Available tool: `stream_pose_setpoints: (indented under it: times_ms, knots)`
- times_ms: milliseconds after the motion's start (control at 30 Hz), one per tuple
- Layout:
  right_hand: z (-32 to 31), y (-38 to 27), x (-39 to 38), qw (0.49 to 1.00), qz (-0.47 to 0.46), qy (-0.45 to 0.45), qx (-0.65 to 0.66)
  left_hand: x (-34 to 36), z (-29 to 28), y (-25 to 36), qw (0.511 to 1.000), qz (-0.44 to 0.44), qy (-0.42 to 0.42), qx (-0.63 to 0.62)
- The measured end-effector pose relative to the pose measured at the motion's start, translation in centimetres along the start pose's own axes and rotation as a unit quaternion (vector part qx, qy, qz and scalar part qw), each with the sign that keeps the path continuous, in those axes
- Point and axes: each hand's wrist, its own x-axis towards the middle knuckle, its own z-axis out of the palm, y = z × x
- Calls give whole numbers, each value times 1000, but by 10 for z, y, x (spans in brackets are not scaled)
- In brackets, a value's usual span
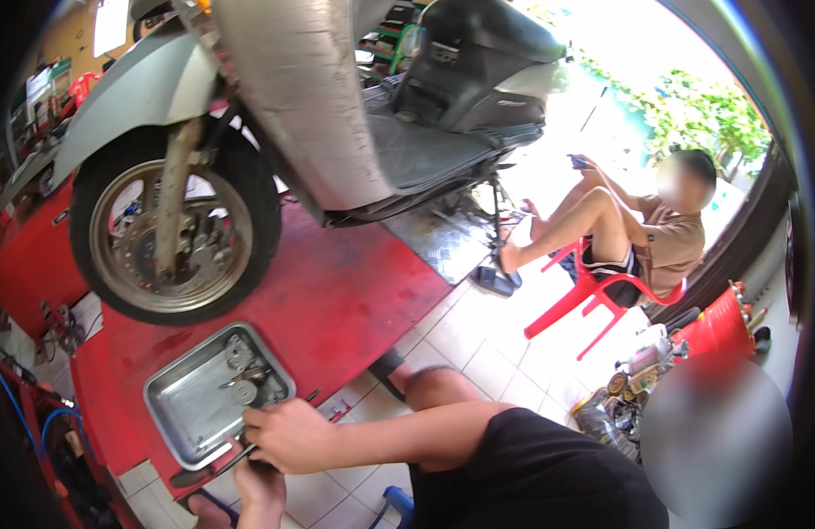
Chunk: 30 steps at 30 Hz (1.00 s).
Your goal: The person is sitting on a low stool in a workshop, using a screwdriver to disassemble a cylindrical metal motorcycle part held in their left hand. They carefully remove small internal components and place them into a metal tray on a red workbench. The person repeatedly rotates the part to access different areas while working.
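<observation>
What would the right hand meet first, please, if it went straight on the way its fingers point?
Probably the metal tray, just left of the right hand in the picture, though relative heights are unclear.

Tray (189, 410) smooth shiny metal; tyre (265, 198) matt rubber; chair (587, 286) smooth plastic

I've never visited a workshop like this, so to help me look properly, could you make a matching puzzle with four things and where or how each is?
A. Tray
B. Chair
C. Wheel
D. Hands

1. Under a seated person
2. Close together, beside the tray
3. At the scooter's front
4. Silvery, with parts inside

Pairs: A-4, B-1, C-3, D-2
</observation>
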Motion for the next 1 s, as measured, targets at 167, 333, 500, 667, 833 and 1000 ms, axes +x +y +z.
stream_pose_setpoints:
  times_ms: [167, 333, 500, 667, 833, 1000]
  knots:
    - [3, 0, -10, 999, 10, -3, 49, -6, -16, -4, 1000, -30, 2, 1]
    - [18, 3, -6, 1000, -6, -7, 29, -9, -16, 1, 999, -47, 12, 13]
    - [-2, -5, -2, 999, 4, -9, 42, -3, -26, 1, 1000, -29, 4, 10]
    - [11, 4, -4, 999, -5, 3, 37, -3, -18, 0, 1000, -22, 6, 17]
    - [4, -1, -3, 999, -6, -4, 43, -2, -27, 1, 1000, -23, -14, -4]
    - [7, 0, -5, 998, 10, -21, 50, -3, -20, -3, 1000, -3, -13, 16]
